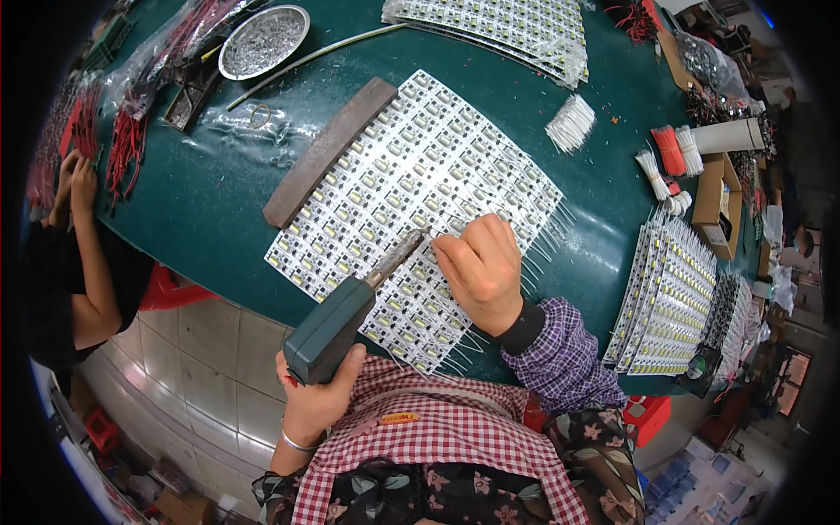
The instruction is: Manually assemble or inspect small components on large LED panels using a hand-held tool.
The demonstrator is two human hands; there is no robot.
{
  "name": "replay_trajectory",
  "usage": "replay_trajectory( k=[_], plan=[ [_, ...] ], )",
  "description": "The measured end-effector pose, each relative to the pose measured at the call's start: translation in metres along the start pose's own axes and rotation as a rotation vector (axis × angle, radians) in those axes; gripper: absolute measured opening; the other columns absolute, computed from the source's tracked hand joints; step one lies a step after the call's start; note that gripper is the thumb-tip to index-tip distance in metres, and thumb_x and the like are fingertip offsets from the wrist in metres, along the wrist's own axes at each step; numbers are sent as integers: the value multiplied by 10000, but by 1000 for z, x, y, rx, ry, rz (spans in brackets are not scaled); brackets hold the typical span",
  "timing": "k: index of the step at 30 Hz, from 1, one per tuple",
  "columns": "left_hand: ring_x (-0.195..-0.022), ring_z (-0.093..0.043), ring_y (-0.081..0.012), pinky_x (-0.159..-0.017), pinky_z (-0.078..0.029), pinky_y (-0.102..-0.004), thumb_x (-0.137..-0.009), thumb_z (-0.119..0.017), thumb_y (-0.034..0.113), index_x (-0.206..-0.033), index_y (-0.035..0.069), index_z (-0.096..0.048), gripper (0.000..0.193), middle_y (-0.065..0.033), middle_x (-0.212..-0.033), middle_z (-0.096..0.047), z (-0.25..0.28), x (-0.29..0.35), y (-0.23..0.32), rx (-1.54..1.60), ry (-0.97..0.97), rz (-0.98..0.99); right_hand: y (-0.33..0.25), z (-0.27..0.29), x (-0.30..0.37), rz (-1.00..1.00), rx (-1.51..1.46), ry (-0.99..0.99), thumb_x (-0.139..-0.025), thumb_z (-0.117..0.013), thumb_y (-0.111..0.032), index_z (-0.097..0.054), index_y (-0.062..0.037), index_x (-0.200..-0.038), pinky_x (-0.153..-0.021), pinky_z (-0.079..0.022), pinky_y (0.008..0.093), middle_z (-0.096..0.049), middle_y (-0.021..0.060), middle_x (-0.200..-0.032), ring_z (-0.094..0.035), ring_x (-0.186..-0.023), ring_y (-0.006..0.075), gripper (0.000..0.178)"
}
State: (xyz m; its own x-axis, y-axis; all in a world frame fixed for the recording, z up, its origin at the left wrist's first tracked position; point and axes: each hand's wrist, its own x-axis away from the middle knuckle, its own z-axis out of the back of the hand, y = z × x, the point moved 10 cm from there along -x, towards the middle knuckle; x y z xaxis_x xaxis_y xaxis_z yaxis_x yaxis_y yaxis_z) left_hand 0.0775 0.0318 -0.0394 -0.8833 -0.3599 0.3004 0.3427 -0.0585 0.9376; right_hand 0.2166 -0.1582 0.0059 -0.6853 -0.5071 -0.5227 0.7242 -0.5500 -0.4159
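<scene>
My left hand (319, 401) grips a soldering gun (331, 331) with a dark green body. Its metal tip reaches onto a large white LED circuit board panel (420, 131) on the table. Beside the tip, my right hand (483, 273) is closed in a pinch just above the panel; what lies between the fingertips is too small to make out. Several thin white wires (541, 247) run over the panel's right part and stick out past its edge. A brown bar (331, 150) lies along the panel's far left edge.
A metal bowl (264, 42) stands at the back left. Stacked panels lie at the back (499, 31) and right (669, 297). A pile of short white wires (570, 122), red wire bundles (668, 150) and a cardboard box (717, 206) are rightward. Another person's hands (77, 184) work at far left.
</scene>
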Motion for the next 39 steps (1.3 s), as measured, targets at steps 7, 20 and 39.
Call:
replay_trajectory(
  k=[7, 20, 39],
  plan=[
    [-668, -616, -117, -583, -493, -260, -869, -760, 19, -1083, -60, -663, 248, -72, -849, -679, 3, 1, 0, -68, -42, -117, -1, 1, -1, 3, 6, 1, -720, -736, 27, -637, -38, -865, -679, -404, 371, -457, 64, -755, -505, -740, 249, 188],
    [-743, -676, -150, -686, -537, -288, -826, -804, 89, -1031, -49, -712, 264, -96, -881, -735, 12, 7, -4, -13, 69, -12, 2, -1, 1, -31, -18, 5, -722, -743, 31, -638, -36, -868, -677, -414, 376, -485, 75, -776, -516, -759, 264, 192],
    [-666, -658, -117, -622, -516, -268, -828, -787, 42, -988, -31, -731, 185, -66, -781, -719, 5, 9, 22, -94, 30, -158, 14, -7, 3, -111, -180, -23, -786, -765, -13, -660, -57, -865, -707, -387, 366, -530, 53, -822, -522, -800, 248, 139]
  ],
)
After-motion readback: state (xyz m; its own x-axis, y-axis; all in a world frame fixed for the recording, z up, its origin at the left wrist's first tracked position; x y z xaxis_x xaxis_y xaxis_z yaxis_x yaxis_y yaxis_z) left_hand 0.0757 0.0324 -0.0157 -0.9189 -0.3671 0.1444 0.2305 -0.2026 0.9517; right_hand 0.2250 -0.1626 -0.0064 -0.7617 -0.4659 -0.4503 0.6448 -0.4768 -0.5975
